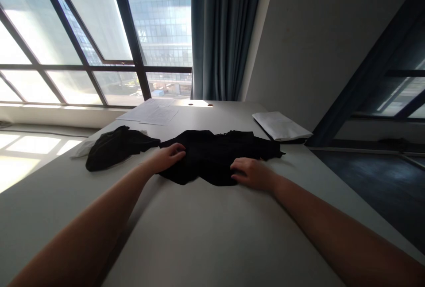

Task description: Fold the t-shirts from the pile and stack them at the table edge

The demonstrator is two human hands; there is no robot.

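A black garment (212, 156), its exact kind hard to tell, lies spread across the white table in front of me. My left hand (168, 157) rests on its left part, fingers reaching over the cloth with the thumb a little apart. Along the garment's near right edge is my right hand (250, 172), its fingers slightly bent against the fabric and the thumb separate from them. Both hands look open, touching the cloth without a visible grip. Farther left, a crumpled dark cloth (117, 147) lies close to the garment's left end.
Printed paper sheets (156, 113) lie at the far left of the table (206, 234). A folded white item (281, 126) rests at the right edge on something dark. Two small reddish-brown objects sit near the back edge. Beyond are windows and a blue-grey curtain (222, 34).
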